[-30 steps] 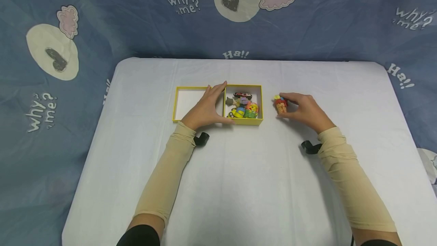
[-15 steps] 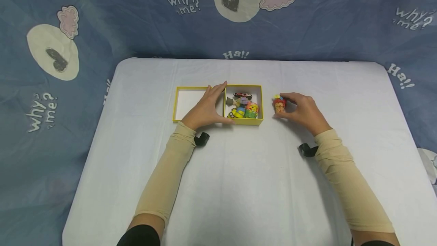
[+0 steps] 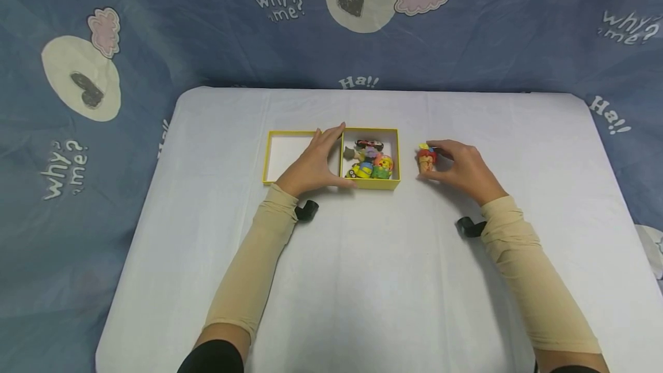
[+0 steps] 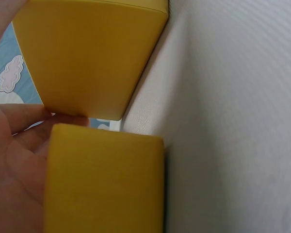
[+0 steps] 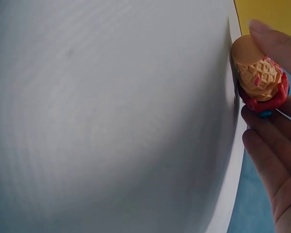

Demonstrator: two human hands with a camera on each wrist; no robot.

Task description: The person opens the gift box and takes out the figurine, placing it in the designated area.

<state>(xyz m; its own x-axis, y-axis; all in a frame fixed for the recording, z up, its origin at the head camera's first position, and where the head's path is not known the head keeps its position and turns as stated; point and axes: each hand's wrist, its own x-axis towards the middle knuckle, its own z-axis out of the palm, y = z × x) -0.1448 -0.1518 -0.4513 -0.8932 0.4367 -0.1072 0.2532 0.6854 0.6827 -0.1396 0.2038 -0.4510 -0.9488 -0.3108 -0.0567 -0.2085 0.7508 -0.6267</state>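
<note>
My left hand point(image 3: 313, 167) holds the open yellow box point(image 3: 396, 157) at its left end, thumb along the front and fingers reaching to the back corner. In the left wrist view the box's yellow wall point(image 4: 92, 58) rises beside the fingers. Several small toys point(image 3: 370, 163) lie inside, among them a yellow and green figure point(image 3: 383, 167). To the right of the box, my right hand point(image 3: 463, 168) pinches a small ice-cream-cone toy figure point(image 3: 427, 160) between thumb and fingertips. Up close it has a waffle-patterned body point(image 5: 259, 80) with a red part point(image 5: 269, 102).
A shallow yellow-edged lid point(image 3: 285, 157) with a white inside sits left of the box, partly hidden by my left hand. Both rest on a white-covered table point(image 3: 357, 281). A blue printed cloth point(image 3: 207, 27) hangs behind the table.
The toy figure in my right hand has shifted slightly left and then back right, turning a little. My left hand and the box stay where they were.
</note>
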